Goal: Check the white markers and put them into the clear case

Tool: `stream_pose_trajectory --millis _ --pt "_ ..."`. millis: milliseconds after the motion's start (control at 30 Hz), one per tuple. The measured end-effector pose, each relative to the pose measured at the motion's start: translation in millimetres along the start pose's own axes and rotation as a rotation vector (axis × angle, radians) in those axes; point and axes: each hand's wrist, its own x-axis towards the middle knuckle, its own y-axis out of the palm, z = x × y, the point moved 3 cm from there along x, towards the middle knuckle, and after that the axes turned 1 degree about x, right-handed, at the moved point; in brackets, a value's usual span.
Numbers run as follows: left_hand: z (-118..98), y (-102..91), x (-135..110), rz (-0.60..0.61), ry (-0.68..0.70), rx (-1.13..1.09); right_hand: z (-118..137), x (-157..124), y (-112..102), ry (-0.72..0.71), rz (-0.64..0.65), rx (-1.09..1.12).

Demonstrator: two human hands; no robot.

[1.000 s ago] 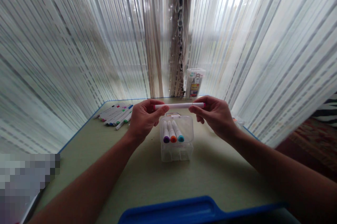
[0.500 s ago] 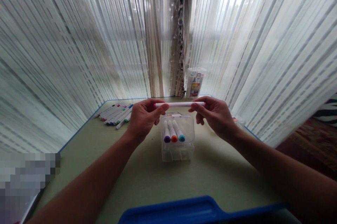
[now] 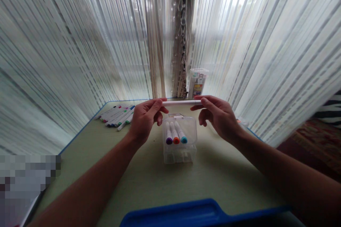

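Note:
I hold a white marker (image 3: 181, 102) level between both hands, above a clear plastic case (image 3: 180, 150). My left hand (image 3: 145, 118) pinches its left end with thumb and fingers closed. My right hand (image 3: 217, 115) pinches its right end the same way. Both ends of the marker are covered by my fingertips. Inside the case lie three markers (image 3: 175, 133) side by side, with purple, orange and teal caps facing me.
A row of several loose markers (image 3: 117, 115) lies on the green table at the back left. A clear box with a printed label (image 3: 197, 83) stands at the back by the curtains. A blue tray edge (image 3: 191, 212) sits at the near edge.
Both hands have lifted the marker slightly and rolled it, so the pink ends that showed before are now hidden under my fingertips.

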Motion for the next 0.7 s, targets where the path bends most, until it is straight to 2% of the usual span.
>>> stream_pose_trajectory --millis 333,700 --pt "-0.9 0.8 -1.0 -0.014 -0.035 -0.087 1.4 -0.8 -0.4 0.022 0.009 0.072" --pt "-2.7 -0.4 0.1 -0.028 0.029 0.023 0.0 1.8 -2.3 -0.006 0.0 0.048"
